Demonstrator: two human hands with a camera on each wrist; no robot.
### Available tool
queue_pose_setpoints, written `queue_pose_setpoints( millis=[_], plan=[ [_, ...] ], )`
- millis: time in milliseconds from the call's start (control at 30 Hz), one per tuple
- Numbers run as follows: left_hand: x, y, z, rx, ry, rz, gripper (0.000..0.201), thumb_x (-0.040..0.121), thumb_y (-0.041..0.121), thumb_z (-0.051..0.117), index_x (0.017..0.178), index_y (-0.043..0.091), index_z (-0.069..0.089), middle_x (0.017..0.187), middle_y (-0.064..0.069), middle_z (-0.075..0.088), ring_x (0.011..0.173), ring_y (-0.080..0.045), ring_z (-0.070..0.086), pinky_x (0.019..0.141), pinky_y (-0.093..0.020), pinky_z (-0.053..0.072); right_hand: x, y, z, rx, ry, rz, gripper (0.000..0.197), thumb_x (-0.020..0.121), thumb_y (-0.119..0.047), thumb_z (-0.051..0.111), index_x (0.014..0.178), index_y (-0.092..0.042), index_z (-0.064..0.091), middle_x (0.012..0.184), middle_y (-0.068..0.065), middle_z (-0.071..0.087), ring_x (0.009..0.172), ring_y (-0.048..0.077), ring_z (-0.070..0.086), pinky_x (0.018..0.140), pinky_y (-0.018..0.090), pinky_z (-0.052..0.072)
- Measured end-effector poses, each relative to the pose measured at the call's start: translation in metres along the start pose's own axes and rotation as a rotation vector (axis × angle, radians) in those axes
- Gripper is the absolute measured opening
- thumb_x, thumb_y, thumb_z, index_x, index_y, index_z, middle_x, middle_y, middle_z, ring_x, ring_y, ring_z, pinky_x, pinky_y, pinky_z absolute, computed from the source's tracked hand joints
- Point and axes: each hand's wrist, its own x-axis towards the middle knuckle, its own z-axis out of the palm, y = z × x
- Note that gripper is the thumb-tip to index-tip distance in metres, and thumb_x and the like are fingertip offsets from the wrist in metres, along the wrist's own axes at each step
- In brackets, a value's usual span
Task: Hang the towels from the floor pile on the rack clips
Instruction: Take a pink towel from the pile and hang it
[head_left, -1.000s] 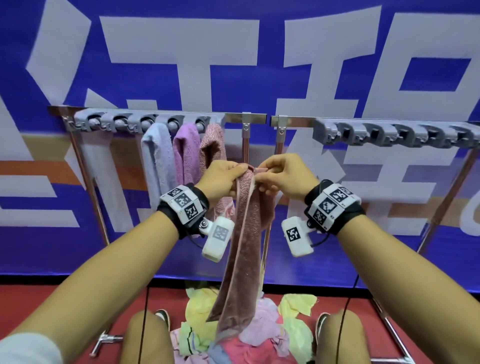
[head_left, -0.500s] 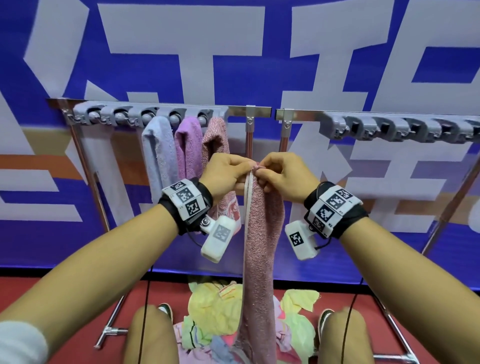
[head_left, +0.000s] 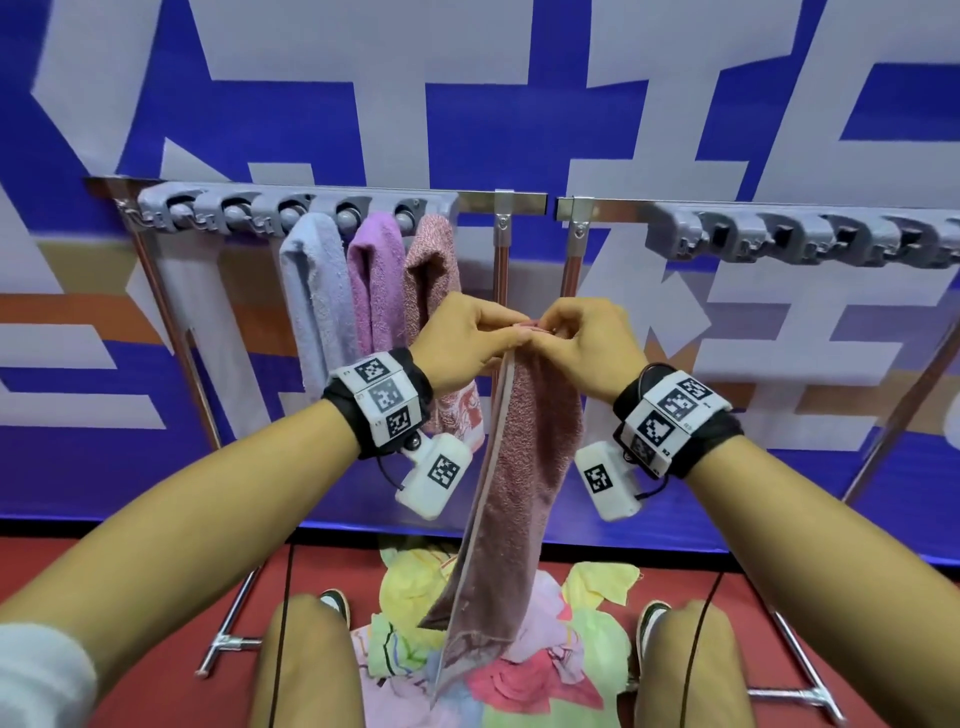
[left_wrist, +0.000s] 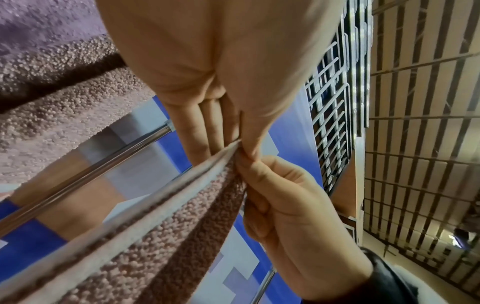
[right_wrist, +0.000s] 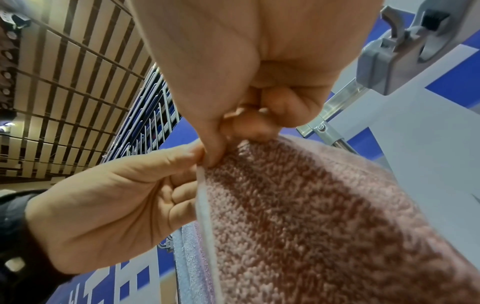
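Frame centre: left hand (head_left: 467, 338) and right hand (head_left: 587, 343), touching, both pinching top edge of dusty-pink towel (head_left: 519, 478). Since a second ago, towel bunched narrower, hands raised slightly toward rack clips (head_left: 779, 239) upper right. Likely ready for clipping. Floor pile (head_left: 524, 670) remains below.
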Motion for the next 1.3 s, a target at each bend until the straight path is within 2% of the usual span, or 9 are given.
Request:
queue_pose_setpoints(
  millis=[200, 433, 500, 567, 667, 933, 1067, 1167, 1300],
  plan=[
    [0.006, 0.000, -0.004, 0.048, -0.013, 0.053, 0.013, 0.095, 0.007, 0.062, 0.100, 0.007, 0.074, 0.084, -0.014, 0.074, 0.070, -0.012, 0.067, 0.062, -0.023, 0.054, 0.002, 0.004, -0.002, -0.067, -0.101, -0.031, 0.035, 0.087, -0.051, 0.064, 0.072, -0.019, 0.069, 0.075, -0.002, 0.060, 0.072, 0.016, 0.055, 0.066, 0.034, 0.045],
    [0.022, 0.002, -0.020, 0.030, 0.084, 0.111, 0.015, 0.097, 0.009, 0.058, 0.096, 0.013, 0.072, 0.085, -0.002, 0.072, 0.078, -0.012, 0.068, 0.071, -0.030, 0.058, 0.006, 0.028, 0.002, -0.160, -0.258, 0.042, 0.025, 0.077, -0.058, 0.067, 0.073, -0.034, 0.073, 0.134, 0.007, 0.053, 0.124, 0.028, 0.046, 0.102, 0.048, 0.039],
    [0.026, 0.003, -0.027, 0.030, 0.108, 0.118, 0.021, 0.098, 0.008, 0.056, 0.090, 0.020, 0.072, 0.083, 0.002, 0.071, 0.078, -0.011, 0.066, 0.074, -0.033, 0.058, 0.008, 0.028, -0.003, -0.117, -0.243, 0.075, 0.028, 0.081, -0.049, 0.072, 0.070, -0.023, 0.071, 0.123, 0.007, 0.064, 0.110, 0.022, 0.058, 0.091, 0.033, 0.045],
    [0.028, 0.004, -0.034, 0.005, 0.143, 0.104, 0.024, 0.099, 0.007, 0.054, 0.088, 0.020, 0.070, 0.080, 0.004, 0.070, 0.074, -0.008, 0.064, 0.070, -0.029, 0.056, 0.010, 0.029, -0.011, -0.074, -0.203, 0.141, 0.037, 0.081, -0.047, 0.073, 0.065, -0.015, 0.065, 0.084, 0.007, 0.071, 0.075, 0.018, 0.060, 0.067, 0.030, 0.045],
    [0.030, 0.002, -0.042, -0.045, 0.212, 0.067, 0.020, 0.099, 0.007, 0.053, 0.089, 0.016, 0.068, 0.075, 0.006, 0.067, 0.065, -0.002, 0.062, 0.059, -0.020, 0.053, 0.013, 0.030, -0.020, -0.064, -0.126, 0.189, 0.037, 0.082, -0.044, 0.074, 0.061, -0.014, 0.064, 0.054, 0.000, 0.053, 0.055, 0.013, 0.048, 0.048, 0.023, 0.037],
    [0.030, -0.009, -0.052, 0.053, 0.302, 0.044, 0.016, 0.099, 0.008, 0.054, 0.105, 0.002, 0.068, 0.072, 0.004, 0.059, 0.053, 0.005, 0.053, 0.053, -0.015, 0.047, 0.025, 0.020, -0.039, 0.086, 0.077, 0.021, 0.015, 0.079, -0.029, 0.079, 0.086, -0.020, 0.069, 0.069, -0.002, 0.062, 0.064, 0.013, 0.056, 0.063, 0.027, 0.047],
    [0.028, -0.005, -0.053, 0.077, 0.314, 0.052, 0.013, 0.099, 0.008, 0.054, 0.101, 0.006, 0.066, 0.068, 0.000, 0.053, 0.049, 0.002, 0.049, 0.047, -0.016, 0.044, 0.027, 0.017, -0.043, 0.230, 0.160, 0.009, 0.053, 0.079, -0.020, 0.079, 0.124, -0.032, 0.054, 0.072, 0.001, 0.058, 0.065, 0.010, 0.054, 0.067, 0.021, 0.048],
    [0.026, -0.001, -0.053, 0.119, 0.315, 0.072, 0.011, 0.099, 0.008, 0.055, 0.100, 0.007, 0.066, 0.069, 0.000, 0.053, 0.051, 0.002, 0.050, 0.053, -0.020, 0.049, 0.026, 0.010, -0.047, 0.217, 0.133, 0.041, 0.013, 0.084, -0.014, 0.074, 0.094, -0.017, 0.066, 0.073, -0.001, 0.062, 0.065, 0.008, 0.052, 0.064, 0.022, 0.042],
    [0.025, 0.000, -0.050, 0.154, 0.331, 0.092, 0.010, 0.099, 0.009, 0.055, 0.101, 0.010, 0.065, 0.074, 0.001, 0.058, 0.063, -0.007, 0.055, 0.064, -0.032, 0.056, 0.025, 0.009, -0.048, 0.194, 0.149, 0.066, 0.019, 0.088, -0.019, 0.070, 0.076, -0.024, 0.056, 0.072, -0.005, 0.060, 0.069, 0.011, 0.053, 0.064, 0.025, 0.044]
  ],
)
